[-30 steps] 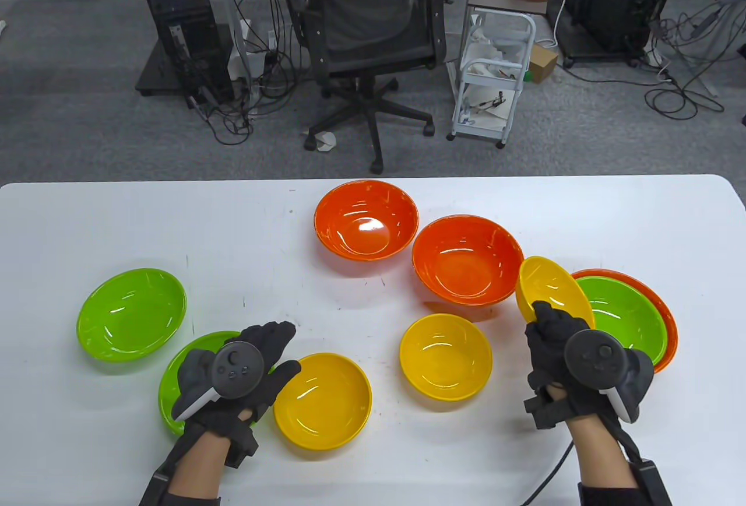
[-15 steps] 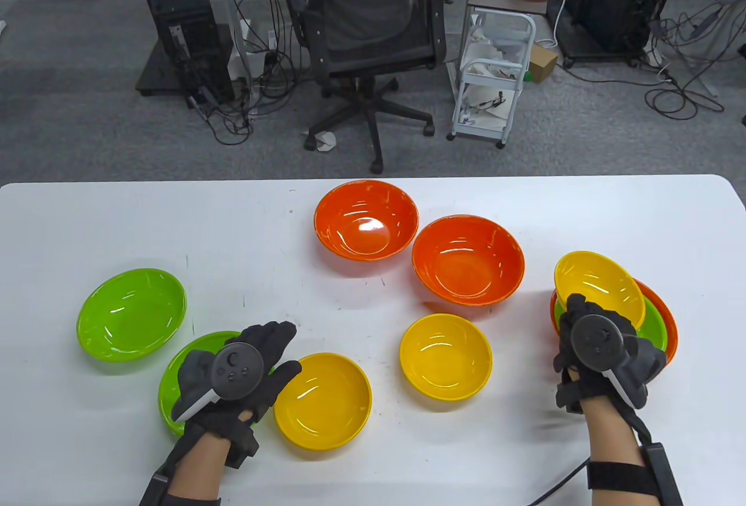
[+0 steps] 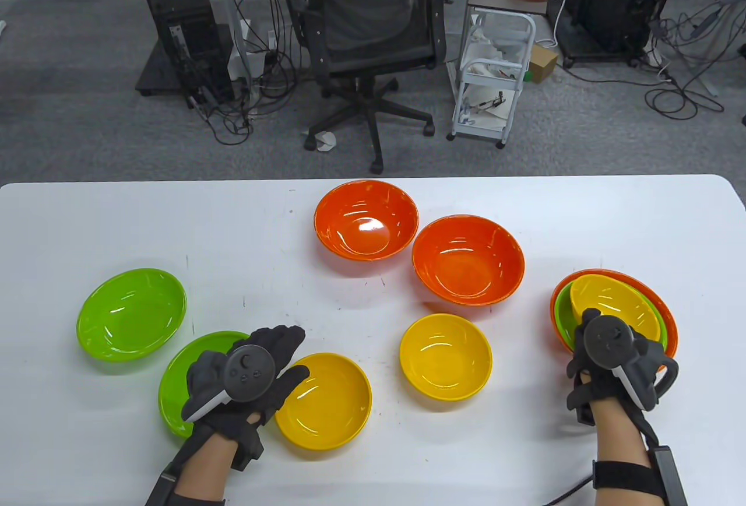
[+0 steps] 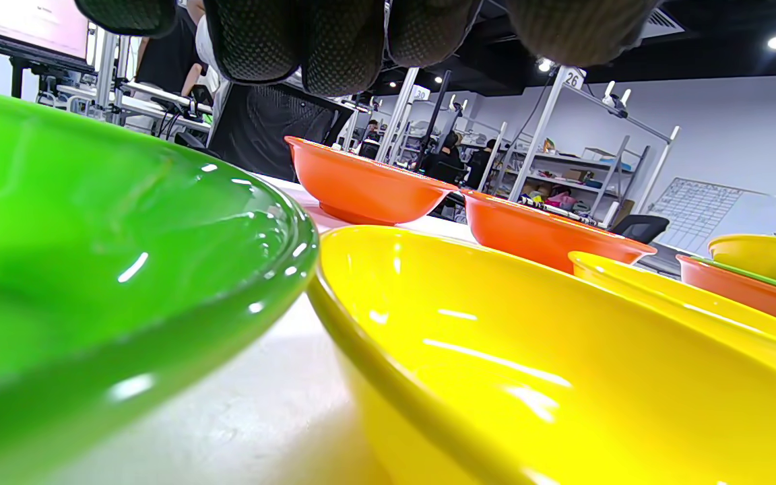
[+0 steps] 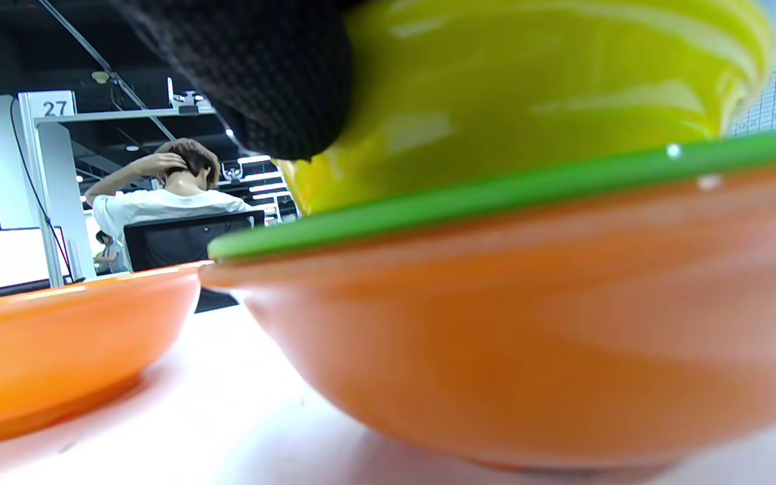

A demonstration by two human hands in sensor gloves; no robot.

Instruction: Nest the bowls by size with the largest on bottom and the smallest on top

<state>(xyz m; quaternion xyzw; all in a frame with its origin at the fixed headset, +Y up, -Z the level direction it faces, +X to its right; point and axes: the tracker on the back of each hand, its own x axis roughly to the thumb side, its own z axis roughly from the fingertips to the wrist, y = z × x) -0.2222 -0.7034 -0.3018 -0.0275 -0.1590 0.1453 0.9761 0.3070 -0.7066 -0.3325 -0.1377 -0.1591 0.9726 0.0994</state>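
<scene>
The right hand's fingers (image 5: 273, 74) press against the near rim of a small yellow bowl (image 3: 619, 306), gripping it from the side nearest the person. The right hand (image 3: 612, 363) itself is at the right end of the white counter (image 3: 233, 238). That yellow bowl sits inside a green bowl (image 3: 563, 315), which sits inside a larger orange bowl (image 3: 670, 319), so the three form one nested stack; in the right wrist view the yellow bowl rises above the thin green rim and the orange wall below it. The left hand's fingers (image 3: 285, 338) are spread loosely and hold nothing, reaching out above the gap between two bowls. The left hand (image 3: 245, 380) hovers over the right edge of a green bowl near the person (image 3: 180, 378), just beside a yellow bowl (image 3: 329, 404) whose rim almost touches it. A second loose green bowl (image 3: 132, 314) lies farther left. Another loose yellow bowl (image 3: 446, 357) sits near the middle of the counter. Behind it two orange bowls stand side by side, one at the centre (image 3: 366, 220) and one to its right (image 3: 468, 259), their rims close together. Beyond the counter, an office chair (image 3: 367, 34) stands on grey carpet.
</scene>
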